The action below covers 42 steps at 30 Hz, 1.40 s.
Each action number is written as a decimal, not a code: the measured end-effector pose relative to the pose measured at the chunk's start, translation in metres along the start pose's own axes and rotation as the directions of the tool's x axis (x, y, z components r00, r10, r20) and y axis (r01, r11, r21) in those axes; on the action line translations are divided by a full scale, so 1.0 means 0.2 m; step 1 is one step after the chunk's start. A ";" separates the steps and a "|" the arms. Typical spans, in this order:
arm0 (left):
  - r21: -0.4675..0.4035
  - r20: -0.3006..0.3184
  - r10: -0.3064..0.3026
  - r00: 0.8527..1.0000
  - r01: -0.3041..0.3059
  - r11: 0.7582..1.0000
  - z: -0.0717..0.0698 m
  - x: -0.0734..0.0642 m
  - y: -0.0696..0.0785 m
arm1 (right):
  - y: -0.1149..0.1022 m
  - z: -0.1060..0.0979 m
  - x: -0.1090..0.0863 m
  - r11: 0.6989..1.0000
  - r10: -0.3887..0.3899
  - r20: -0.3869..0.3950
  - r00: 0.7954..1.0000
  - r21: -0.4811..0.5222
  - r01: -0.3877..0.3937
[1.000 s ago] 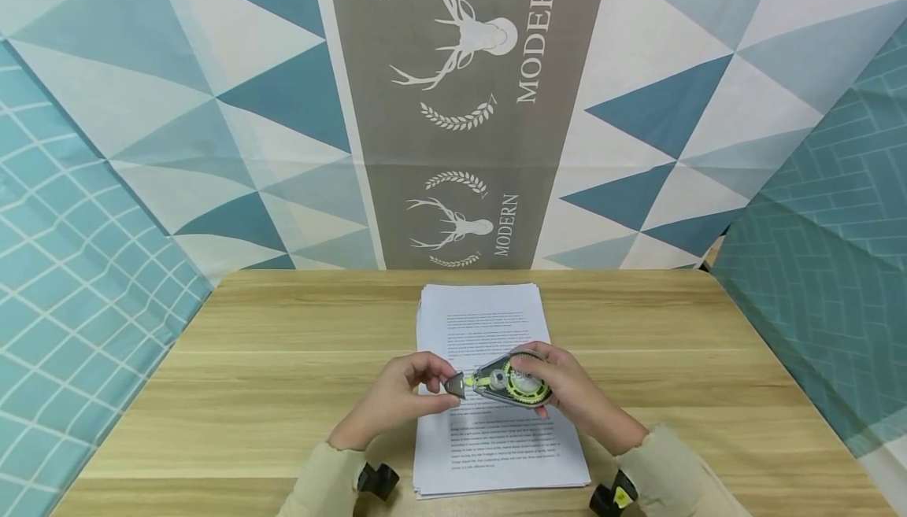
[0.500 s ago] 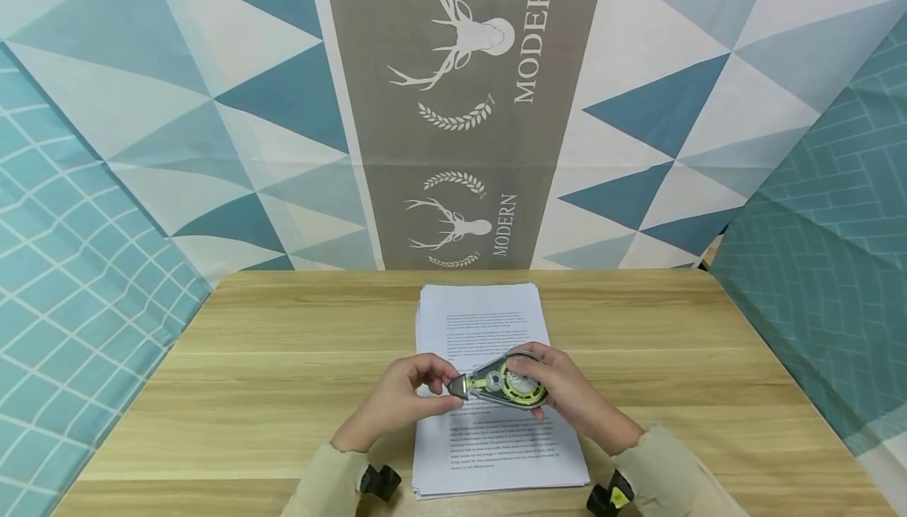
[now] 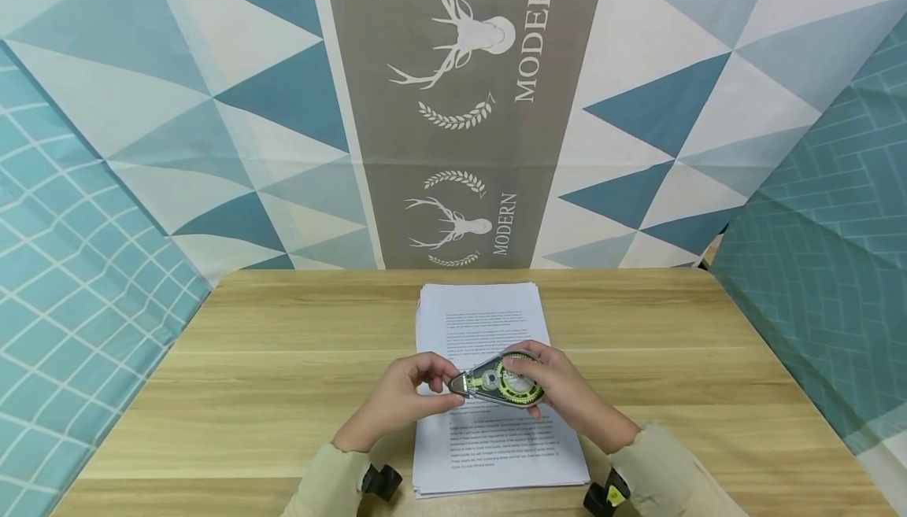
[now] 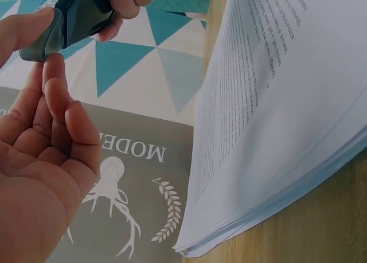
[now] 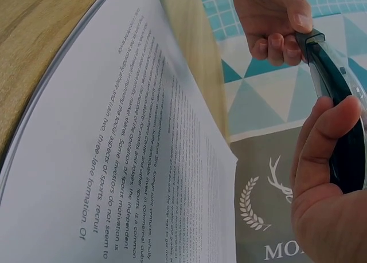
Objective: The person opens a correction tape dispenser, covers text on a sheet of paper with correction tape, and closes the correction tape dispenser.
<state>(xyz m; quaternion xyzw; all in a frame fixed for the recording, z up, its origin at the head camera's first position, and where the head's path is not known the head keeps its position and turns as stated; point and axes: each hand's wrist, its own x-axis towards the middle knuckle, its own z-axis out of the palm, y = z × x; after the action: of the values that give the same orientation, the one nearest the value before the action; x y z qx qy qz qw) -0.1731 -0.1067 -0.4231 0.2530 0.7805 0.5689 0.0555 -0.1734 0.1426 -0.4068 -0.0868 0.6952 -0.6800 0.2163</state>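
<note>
In the head view, my right hand (image 3: 570, 393) grips the wide end of a correction tape (image 3: 516, 391), a dark, see-through case with a yellow-green toothed wheel. The thumb lies across its upper face. Thumb and forefinger of my left hand (image 3: 398, 400) pinch the small dark cap (image 3: 459, 384) at the narrow end. Cap and case meet, with the tip covered. The left wrist view shows the cap (image 4: 43, 45) between thumb and fingertip, the other fingers curled below. From the right wrist, the case (image 5: 332, 74) stands edge-on, its lower part hidden by my fingers.
Beneath both hands a stack of printed paper (image 3: 499, 470) lies on the wooden table (image 3: 298, 344). Its sheets are slightly uneven at the edges. A patterned cloth (image 3: 453, 131) hangs behind the table, with teal cloth on either side.
The correction tape has shifted slightly left toward the cap. The gap that showed the yellow-green tip has disappeared, and the cap now sits against the case. My left hand has barely moved.
</note>
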 end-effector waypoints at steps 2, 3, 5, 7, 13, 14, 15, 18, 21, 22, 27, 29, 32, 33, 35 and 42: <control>0.001 -0.001 -0.004 1.000 0.004 1.000 0.00 0.00 0.00 | 0.00 0.00 0.00 1.000 -0.002 -0.002 1.000 -0.001 0.002; 0.003 -0.002 -0.006 1.000 0.006 1.000 0.00 0.00 0.00 | 0.00 0.01 0.00 1.000 -0.003 -0.002 1.000 -0.001 0.003; 0.011 -0.004 -0.006 1.000 0.006 1.000 0.00 0.00 0.01 | 0.00 0.01 0.00 1.000 -0.004 -0.005 1.000 -0.002 0.004; 0.018 -0.005 -0.006 1.000 0.006 1.000 0.00 0.00 0.01 | 0.00 0.01 0.00 1.000 -0.005 -0.010 1.000 -0.004 0.005; 0.033 -0.014 -0.005 1.000 0.006 0.999 0.01 -0.01 0.00 | 0.00 0.02 0.00 1.000 -0.001 -0.026 1.000 -0.026 0.000; 0.035 -0.015 -0.002 1.000 0.003 0.999 0.01 -0.01 0.00 | -0.01 0.02 -0.01 0.999 -0.003 -0.025 1.000 -0.032 0.002; 0.038 -0.017 0.000 1.000 0.001 0.999 0.01 -0.01 0.00 | -0.01 0.02 -0.01 0.999 -0.002 -0.029 1.000 -0.038 0.001; 0.043 -0.021 0.012 1.000 -0.011 0.999 0.02 0.00 0.00 | -0.01 0.02 -0.01 0.999 -0.004 -0.034 0.999 -0.050 0.002; 0.042 -0.021 0.020 1.000 -0.019 0.999 0.02 0.00 0.00 | -0.01 0.02 -0.01 0.998 -0.005 -0.038 0.999 -0.058 0.003; 0.040 -0.021 0.022 1.000 -0.021 0.999 0.02 0.00 0.00 | -0.01 0.02 -0.01 0.998 -0.005 -0.036 0.999 -0.060 0.003; 0.035 -0.017 0.028 0.999 -0.028 0.999 0.03 -0.01 0.00 | -0.01 0.02 -0.01 0.997 0.008 -0.030 1.000 -0.081 -0.011; 0.038 -0.015 0.035 0.999 -0.034 0.999 0.02 -0.01 0.00 | -0.01 0.02 -0.02 0.995 0.015 -0.031 0.999 -0.101 -0.018; 0.049 -0.010 0.043 0.999 -0.042 0.998 0.02 -0.01 0.00 | -0.02 0.02 -0.03 0.989 0.024 -0.048 0.999 -0.145 -0.031; 0.052 -0.009 0.040 0.999 -0.039 0.998 0.02 -0.01 0.00 | -0.03 0.02 -0.03 0.986 0.026 -0.059 0.998 -0.161 -0.035; 0.056 -0.009 0.032 0.999 -0.032 0.998 0.02 -0.01 0.00 | -0.03 0.02 -0.03 0.981 0.028 -0.080 0.996 -0.188 -0.042; 0.045 -0.007 0.041 0.999 -0.041 0.998 0.01 -0.02 -0.01 | -0.03 0.02 -0.02 0.968 0.023 -0.082 0.996 -0.248 -0.043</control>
<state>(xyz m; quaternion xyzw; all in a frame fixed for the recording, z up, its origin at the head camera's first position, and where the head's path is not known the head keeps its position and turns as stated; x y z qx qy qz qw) -0.1696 -0.1061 -0.4261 0.2677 0.7879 0.5535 0.0350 -0.1694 0.1408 -0.3993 -0.0747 0.7847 -0.5861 0.1875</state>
